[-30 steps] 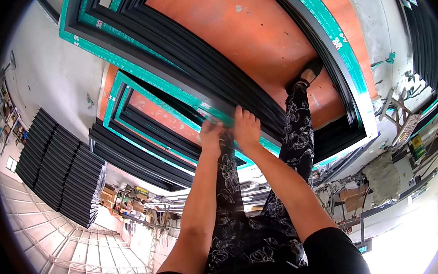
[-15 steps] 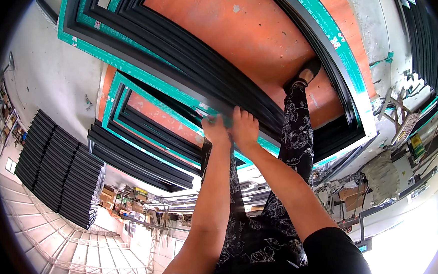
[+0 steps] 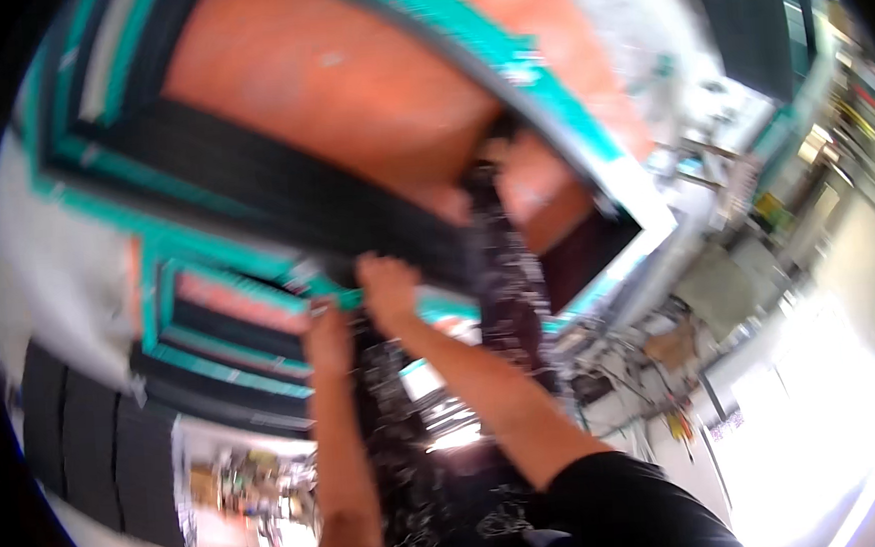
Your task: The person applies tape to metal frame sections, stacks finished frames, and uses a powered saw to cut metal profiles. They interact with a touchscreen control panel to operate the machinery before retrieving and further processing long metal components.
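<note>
Motion blur covers the view. A large black rectangular frame (image 3: 256,254) with green film strips lies stacked on similar ones over an orange-red surface (image 3: 336,89). At its near long edge, left of centre, my left hand (image 3: 328,332) is closed around the green-filmed edge, fingers bent. Just to its right, my right hand (image 3: 391,291) hooks its fingers over the same edge. The fingertips of both hands are smeared or hidden. My legs in dark patterned trousers stand astride the near side, one foot inside the frame opening.
A smaller green-filmed frame (image 3: 229,296) lies to the left. Beyond it stands a tall stack of black profiles (image 3: 97,445). More black profiles (image 3: 743,24) are at the far right. Clutter and a grey sheet (image 3: 716,290) line the right side, near a bright opening (image 3: 807,421).
The view has swung, so the frames and both hands appear further left and lower. Both hands stay side by side at the large frame's edge. The picture has become blurred.
</note>
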Demonstrator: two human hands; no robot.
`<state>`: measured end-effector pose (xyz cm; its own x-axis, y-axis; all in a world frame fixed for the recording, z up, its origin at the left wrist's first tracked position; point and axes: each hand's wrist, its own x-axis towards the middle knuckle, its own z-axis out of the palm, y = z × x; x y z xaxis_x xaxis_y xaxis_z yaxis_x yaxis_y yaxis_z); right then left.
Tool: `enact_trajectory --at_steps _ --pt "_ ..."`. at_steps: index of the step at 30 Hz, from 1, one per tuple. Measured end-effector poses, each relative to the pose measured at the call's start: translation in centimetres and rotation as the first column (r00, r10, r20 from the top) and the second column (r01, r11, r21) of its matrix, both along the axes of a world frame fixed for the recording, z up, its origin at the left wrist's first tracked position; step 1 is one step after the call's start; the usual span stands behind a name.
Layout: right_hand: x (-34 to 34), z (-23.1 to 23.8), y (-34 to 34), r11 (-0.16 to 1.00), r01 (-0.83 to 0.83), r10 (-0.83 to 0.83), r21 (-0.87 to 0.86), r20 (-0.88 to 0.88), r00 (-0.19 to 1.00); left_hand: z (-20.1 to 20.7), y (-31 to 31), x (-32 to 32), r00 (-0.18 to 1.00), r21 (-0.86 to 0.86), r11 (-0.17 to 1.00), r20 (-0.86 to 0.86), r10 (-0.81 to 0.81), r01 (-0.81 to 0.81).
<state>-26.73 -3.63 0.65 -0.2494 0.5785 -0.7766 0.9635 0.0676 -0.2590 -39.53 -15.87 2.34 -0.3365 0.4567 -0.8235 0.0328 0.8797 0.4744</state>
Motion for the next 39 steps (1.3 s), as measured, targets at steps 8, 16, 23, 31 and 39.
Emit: enact_trajectory --at_steps 8,16,23,31,39 --pt "0.5 -0.8 -1.5 0.998 -0.059 0.058 0.010 0.052 0.997 -3.4 3.5 -2.6 0.485 -0.410 0.590 0.337 0.807 -0.695" --pt "0.7 -1.1 -1.8 0.990 -0.055 0.044 0.127 0.088 0.995 -0.1 5.0 -0.4 0.281 -0.359 0.463 0.454 0.845 -0.810" --pt "-0.4 -0.4 -1.9 0.997 -0.003 -0.001 0.081 0.048 0.999 2.6 4.6 -3.4 0.451 -0.364 0.602 0.421 0.787 -0.711" --pt "16.4 4.8 10.7 0.959 0.166 -0.260 -0.229 -0.485 0.835 0.8 2.4 -4.4 0.494 -0.335 0.618 0.387 0.778 -0.711" --pt "61.8 5.1 22.0 0.464 0.797 -0.609 0.386 -0.514 0.604 -0.4 1.2 6.3 0.592 -0.331 0.512 -0.216 0.776 -0.792"
